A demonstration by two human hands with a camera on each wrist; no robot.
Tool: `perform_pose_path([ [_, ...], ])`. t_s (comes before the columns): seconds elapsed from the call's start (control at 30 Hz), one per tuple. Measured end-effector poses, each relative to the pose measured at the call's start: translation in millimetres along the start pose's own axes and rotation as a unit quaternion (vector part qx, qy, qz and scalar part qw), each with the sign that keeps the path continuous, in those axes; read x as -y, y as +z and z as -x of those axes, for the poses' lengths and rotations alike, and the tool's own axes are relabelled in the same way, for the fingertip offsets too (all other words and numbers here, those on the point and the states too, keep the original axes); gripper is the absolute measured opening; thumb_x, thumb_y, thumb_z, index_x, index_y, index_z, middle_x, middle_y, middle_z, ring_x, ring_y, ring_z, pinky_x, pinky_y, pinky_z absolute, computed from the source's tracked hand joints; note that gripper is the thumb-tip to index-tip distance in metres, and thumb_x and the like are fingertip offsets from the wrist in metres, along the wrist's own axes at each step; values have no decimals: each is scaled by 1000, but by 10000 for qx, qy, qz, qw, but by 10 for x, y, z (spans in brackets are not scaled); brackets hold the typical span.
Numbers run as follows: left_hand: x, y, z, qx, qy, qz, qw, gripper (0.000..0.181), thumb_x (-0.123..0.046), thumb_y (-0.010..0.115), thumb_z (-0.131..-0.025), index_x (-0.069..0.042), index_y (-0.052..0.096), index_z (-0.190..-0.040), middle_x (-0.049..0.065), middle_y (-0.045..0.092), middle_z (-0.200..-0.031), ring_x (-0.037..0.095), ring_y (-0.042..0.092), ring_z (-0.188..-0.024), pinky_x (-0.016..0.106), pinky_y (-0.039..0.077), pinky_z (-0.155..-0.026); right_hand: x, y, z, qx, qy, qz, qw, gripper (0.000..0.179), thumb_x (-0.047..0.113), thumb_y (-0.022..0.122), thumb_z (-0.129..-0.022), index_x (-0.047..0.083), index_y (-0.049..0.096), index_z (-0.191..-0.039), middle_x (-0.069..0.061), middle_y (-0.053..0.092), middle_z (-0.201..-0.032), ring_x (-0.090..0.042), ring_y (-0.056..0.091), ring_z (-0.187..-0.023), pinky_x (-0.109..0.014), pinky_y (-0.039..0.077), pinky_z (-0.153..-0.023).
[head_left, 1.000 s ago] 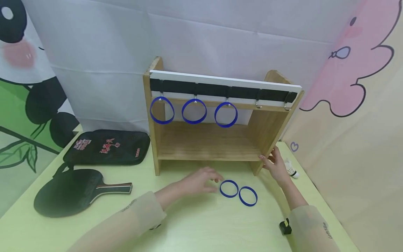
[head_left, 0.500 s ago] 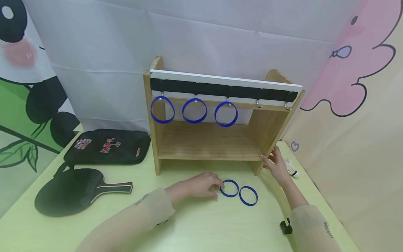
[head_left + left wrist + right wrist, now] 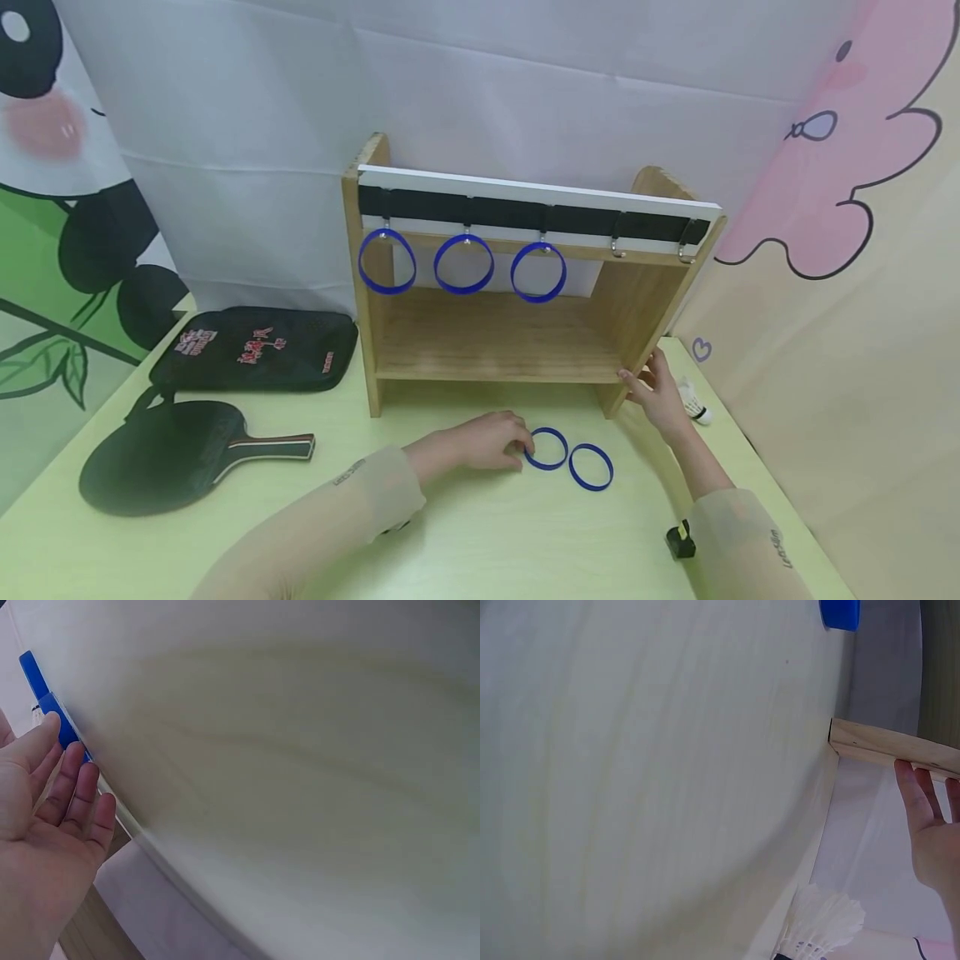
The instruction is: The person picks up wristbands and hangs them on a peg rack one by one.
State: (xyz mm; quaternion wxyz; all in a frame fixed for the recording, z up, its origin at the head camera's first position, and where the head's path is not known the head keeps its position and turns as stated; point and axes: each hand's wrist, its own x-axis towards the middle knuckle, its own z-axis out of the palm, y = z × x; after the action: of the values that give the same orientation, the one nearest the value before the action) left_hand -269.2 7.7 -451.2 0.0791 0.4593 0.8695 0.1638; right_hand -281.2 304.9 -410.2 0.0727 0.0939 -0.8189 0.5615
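At the left rim of a blue ring (image 3: 547, 449) lying on the table are the fingertips of my left hand (image 3: 483, 440). Its fingers are bent; whether they pinch the rim is unclear. In the left wrist view, the thumb and index fingertip overlap the blue band (image 3: 62, 724). A second blue ring (image 3: 591, 467) lies just right of the first. My right hand (image 3: 660, 400) grips the lower right side panel of a wooden shelf (image 3: 495, 337), thumb on the front edge. Three blue rings (image 3: 463, 265) hang from hooks on the shelf's front; two hooks (image 3: 617, 248) at right hold none.
A black case (image 3: 255, 350) and a table tennis bat (image 3: 180, 458) lie at the left. Beyond my right hand is a shuttlecock (image 3: 694, 403). A small black object (image 3: 680, 542) lies by my right sleeve. A white cloth (image 3: 525, 92) hangs behind the shelf.
My left hand has moved right and its fingertips have reached the nearer ring on the table. My right hand has stayed at the shelf panel. The rings have not visibly moved.
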Motion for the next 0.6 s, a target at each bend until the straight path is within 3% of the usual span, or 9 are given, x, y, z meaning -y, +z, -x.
perform_pose_path([
  [0.17,19,4,-12,-175,-4,110,9998,23,-20,74,-82,-17,69,-104,-10,62,-95,3,53,-92,20,44,-89,9,1,-5,-16,22,10,10000,69,14,55,-96,13,12,-149,-25,27,-148,-27,46,-114,-40,55,-80],
  [0.43,18,-23,-8,-594,35,330,9977,15,-9,72,-82,-16,67,-94,-8,61,-93,3,55,-88,16,47,-82,-98,-14,-44,-45,0,-127,9999,70,13,57,-95,12,13,-149,-25,27,-148,-11,49,-105,-36,56,-77],
  [0.6,-16,-69,15,-897,38,433,9950,10,-10,71,-84,-16,66,-90,-8,60,-88,4,53,-82,15,46,-75,-247,-38,-93,-50,17,-141,9999,71,15,57,-95,18,12,-150,-22,26,-150,-19,48,-111,-37,56,-78],
])
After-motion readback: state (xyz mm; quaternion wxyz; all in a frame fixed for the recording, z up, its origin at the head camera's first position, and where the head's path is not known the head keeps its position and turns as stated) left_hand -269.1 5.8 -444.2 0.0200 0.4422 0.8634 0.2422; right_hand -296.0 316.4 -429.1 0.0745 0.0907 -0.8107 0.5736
